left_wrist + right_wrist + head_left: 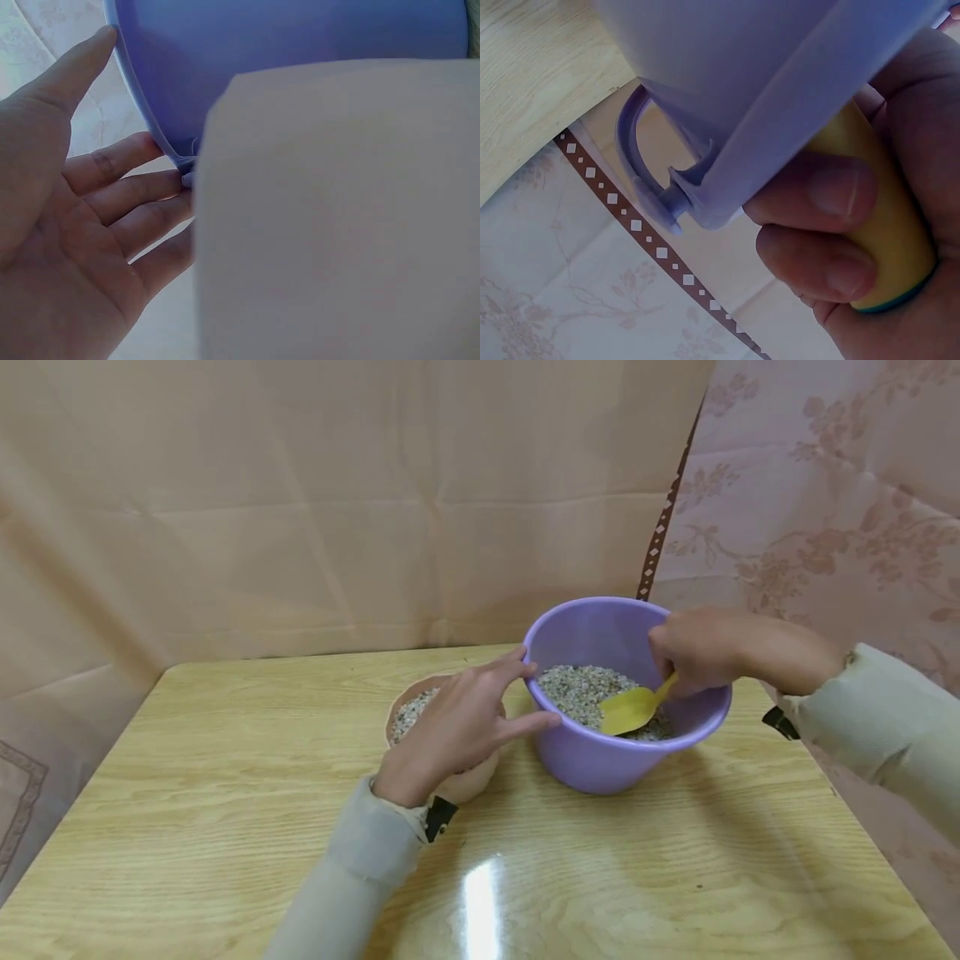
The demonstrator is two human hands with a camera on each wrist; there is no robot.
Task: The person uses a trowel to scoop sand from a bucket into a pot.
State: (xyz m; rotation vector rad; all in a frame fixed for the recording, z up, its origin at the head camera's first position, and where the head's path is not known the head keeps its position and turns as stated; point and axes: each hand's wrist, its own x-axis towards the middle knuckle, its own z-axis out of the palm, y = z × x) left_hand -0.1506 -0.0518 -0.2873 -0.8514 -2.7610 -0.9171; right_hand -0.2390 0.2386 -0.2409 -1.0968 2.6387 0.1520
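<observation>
A purple bucket (592, 760) stands on the wooden table, its rim sloping down to the right, with grey-beige gravel (573, 689) inside. My right hand (708, 647) reaches over the rim and grips the yellow handle (889, 217) of a scoop. The scoop's yellow blade (628, 710) lies low against the gravel. My left hand (457, 714) touches the bucket's left rim with its thumb and fingertips, the fingers (124, 161) loosely extended. Beneath that hand, and partly hidden by it, is a pale round pot (472, 781) that also holds gravel (411, 714).
The wooden table (225, 793) ends close behind the bucket, where a beige cloth (337, 527) hangs. A floral cloth (825, 510) hangs at the right. On the bucket's outside is a purple handle (630, 142).
</observation>
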